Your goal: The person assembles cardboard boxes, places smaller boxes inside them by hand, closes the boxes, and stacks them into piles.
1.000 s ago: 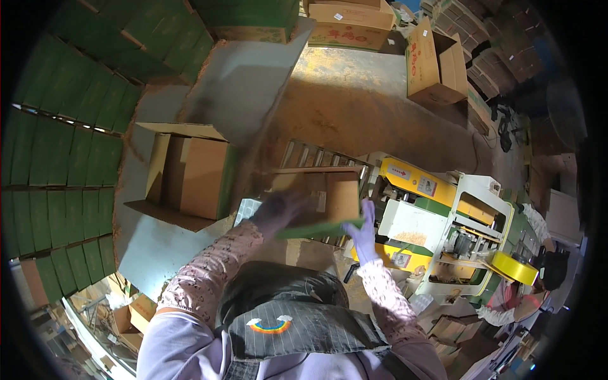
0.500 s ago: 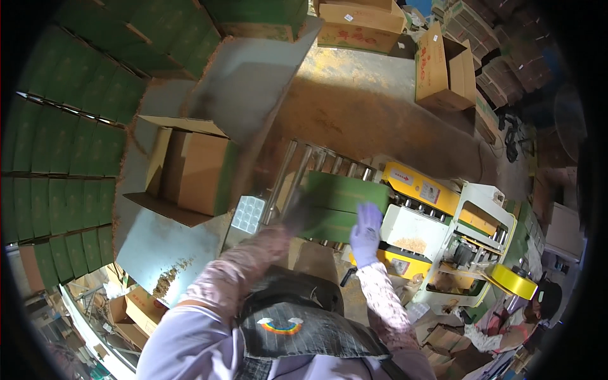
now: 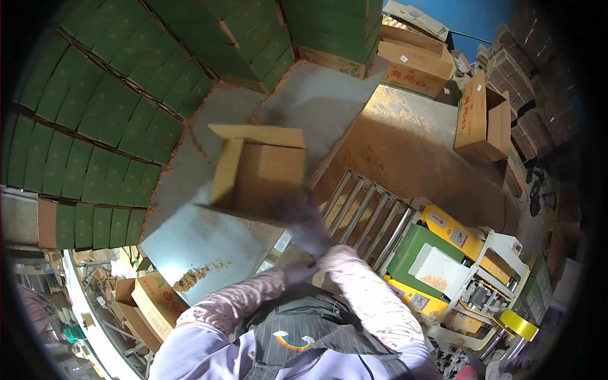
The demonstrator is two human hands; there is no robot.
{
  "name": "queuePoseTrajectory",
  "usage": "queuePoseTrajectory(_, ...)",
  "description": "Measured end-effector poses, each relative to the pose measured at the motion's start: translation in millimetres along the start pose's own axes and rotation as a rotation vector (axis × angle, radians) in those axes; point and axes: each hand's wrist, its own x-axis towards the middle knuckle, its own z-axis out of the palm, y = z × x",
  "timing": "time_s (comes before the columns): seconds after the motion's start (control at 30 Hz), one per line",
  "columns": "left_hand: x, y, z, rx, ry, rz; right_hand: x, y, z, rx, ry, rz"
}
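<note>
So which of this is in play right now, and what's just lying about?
In hand:
open cardboard box
right hand gripping it
left hand below
grey table

Lying about:
green carton stacks
roller conveyor
strapping machine
yellow tape roll

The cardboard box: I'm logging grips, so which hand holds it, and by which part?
The right hand, gloved, grips the open cardboard box at its lower right corner. The left hand sits below, apparently holding nothing.

Both forearms are covered by pale pink sleeves (image 3: 373,297) patterned with small darker flecks. Lavender fabric is seen at the shoulders. A dark grey pinstriped apron (image 3: 304,335) is worn over the chest, marked with a small rainbow-coloured arc emblem. The right hand (image 3: 304,218) is blurred; the left hand (image 3: 294,269) appears covered in pale cloth.
</note>
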Motion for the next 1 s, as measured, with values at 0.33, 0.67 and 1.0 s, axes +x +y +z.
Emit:
queuePoseTrajectory(0.33,-32.7,106.8,-120.7,-0.244,0.629,0.140,-165.0,-132.7,-206.7,-1.240,-0.501,0.361)
queuePoseTrajectory(0.67,45.1,207.9,-123.1,0.602,0.340,0.563,-136.6,-77.7,-215.9,-0.675,0.843,0.515)
queuePoseTrajectory(1.0,62.8,104.8,-47.0,-0.661,0.772,0.420,-110.5,-102.5,-210.9,-1.545,-0.053,0.180)
